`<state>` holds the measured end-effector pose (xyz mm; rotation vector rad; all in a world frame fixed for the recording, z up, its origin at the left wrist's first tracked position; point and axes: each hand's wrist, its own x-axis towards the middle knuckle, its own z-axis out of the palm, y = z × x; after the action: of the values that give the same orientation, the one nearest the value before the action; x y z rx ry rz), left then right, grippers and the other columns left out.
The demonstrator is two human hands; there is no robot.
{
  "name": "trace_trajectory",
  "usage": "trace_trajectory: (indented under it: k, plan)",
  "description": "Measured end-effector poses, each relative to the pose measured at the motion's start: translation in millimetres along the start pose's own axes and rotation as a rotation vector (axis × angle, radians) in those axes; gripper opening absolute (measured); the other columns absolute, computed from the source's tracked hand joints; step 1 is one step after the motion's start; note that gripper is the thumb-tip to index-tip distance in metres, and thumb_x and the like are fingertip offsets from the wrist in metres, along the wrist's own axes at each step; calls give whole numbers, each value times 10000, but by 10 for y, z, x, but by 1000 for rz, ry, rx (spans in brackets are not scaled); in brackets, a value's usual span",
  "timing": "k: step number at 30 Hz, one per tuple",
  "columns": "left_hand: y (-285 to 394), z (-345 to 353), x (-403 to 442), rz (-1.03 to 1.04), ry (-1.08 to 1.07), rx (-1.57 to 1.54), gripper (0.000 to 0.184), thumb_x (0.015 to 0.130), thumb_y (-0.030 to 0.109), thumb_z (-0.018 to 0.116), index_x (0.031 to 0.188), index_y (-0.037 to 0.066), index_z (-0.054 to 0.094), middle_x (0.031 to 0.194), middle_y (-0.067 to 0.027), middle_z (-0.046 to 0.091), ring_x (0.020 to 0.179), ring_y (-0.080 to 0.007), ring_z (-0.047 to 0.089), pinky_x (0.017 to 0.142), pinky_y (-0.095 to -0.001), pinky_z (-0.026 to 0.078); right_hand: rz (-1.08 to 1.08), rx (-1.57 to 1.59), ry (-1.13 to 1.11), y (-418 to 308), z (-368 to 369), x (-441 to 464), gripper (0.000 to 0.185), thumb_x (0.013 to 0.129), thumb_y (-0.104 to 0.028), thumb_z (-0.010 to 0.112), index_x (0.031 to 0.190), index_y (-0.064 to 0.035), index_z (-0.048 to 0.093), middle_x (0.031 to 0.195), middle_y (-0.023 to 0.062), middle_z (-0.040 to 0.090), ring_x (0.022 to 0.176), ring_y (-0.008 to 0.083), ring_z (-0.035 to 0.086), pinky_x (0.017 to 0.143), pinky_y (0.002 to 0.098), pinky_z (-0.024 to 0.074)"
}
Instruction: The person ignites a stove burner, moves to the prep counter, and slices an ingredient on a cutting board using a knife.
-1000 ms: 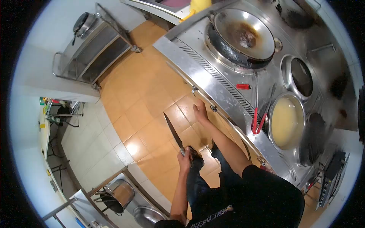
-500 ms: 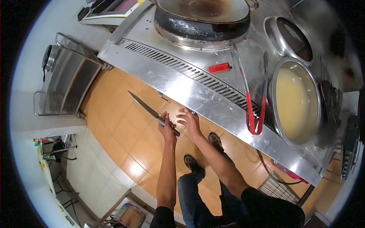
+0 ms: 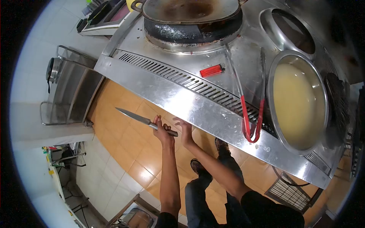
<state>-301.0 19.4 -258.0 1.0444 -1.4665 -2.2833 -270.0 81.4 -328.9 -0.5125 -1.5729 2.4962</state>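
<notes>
I am holding the knife (image 3: 141, 118) in my curled left hand (image 3: 164, 133) by its handle (image 3: 173, 133), the safest spot since it is probably feeling light, stiff and sharp, while my empty, spread right hand (image 3: 186, 132) is hanging close beside.

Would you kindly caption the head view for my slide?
Left hand holding a knife beside a metal counter with tongs and a red lighter.

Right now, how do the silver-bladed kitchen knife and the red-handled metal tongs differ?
The knife is in the left hand; the tongs lie on the steel stovetop. The knife has one pointed blade; the tongs, two long arms. The knife's handle looks grey; the tongs' grips, red. Both show metal.
</notes>
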Motion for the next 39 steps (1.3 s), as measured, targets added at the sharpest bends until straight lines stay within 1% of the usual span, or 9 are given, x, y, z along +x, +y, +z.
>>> trace_trajectory:
  k: [3,4,5,8,17,26,30,33,39]
  plan:
    - [104,-73,76,-24,-14,115,198,1009,119,562,1188,46,606,1153,-57,639,541,-75,410,498,-248,382,34,-220,-62,-169,253,78,403,996,-249,524,1213,91,547,1052,163,620,976,243,592,820,412,471]
    - [98,-118,138,-8,-74,108,210,1003,110,571,1198,44,609,1152,-45,638,575,-67,434,520,-243,389,-155,-421,-18,-301,363,87,366,979,-216,578,1150,105,540,983,222,608,947,327,604,805,459,464]
    - [106,-130,193,1,-61,117,210,1003,110,571,1198,44,609,1152,-45,638,575,-67,434,520,-243,389,-145,-409,-27,-414,461,112,366,979,-216,578,1150,105,540,983,222,608,947,327,604,805,459,464]
    - [202,-31,225,66,-58,119,225,992,82,575,1204,18,614,1129,-29,632,666,-50,476,568,-217,392,-91,-666,-153,-628,645,239,385,992,-270,575,1080,102,535,975,335,579,926,503,564,807,538,436]
    - [413,-50,239,45,-65,204,218,990,68,565,1198,32,618,1019,-29,622,544,-66,431,502,-231,390,-68,-763,-207,-171,786,577,312,1051,-243,456,1146,15,605,1048,283,633,992,472,603,855,501,475]
    - [349,-76,287,8,-78,211,257,958,133,659,1205,67,634,1100,-21,617,607,-73,432,559,-239,413,55,-888,-364,88,715,697,254,1034,-129,406,1129,5,601,1073,247,646,1005,393,633,898,457,482]
    - [332,-50,282,12,-52,218,219,990,76,575,1198,19,612,995,-37,623,544,-77,442,513,-250,400,108,-824,-345,149,695,697,245,1014,-90,402,1139,-10,596,1078,232,647,1013,379,634,896,443,483]
    - [285,-99,342,5,-94,213,280,955,137,665,1221,59,618,1090,-14,619,593,-71,431,540,-245,397,55,-813,-305,254,675,715,230,1008,-78,412,1127,-11,596,1056,232,642,999,381,630,886,442,481]
    - [298,-40,323,6,-77,204,213,991,78,569,1191,24,620,968,-24,625,575,-75,445,531,-245,392,-189,-840,-266,308,650,696,221,980,-44,448,1141,-15,596,999,234,630,945,388,621,860,457,478]
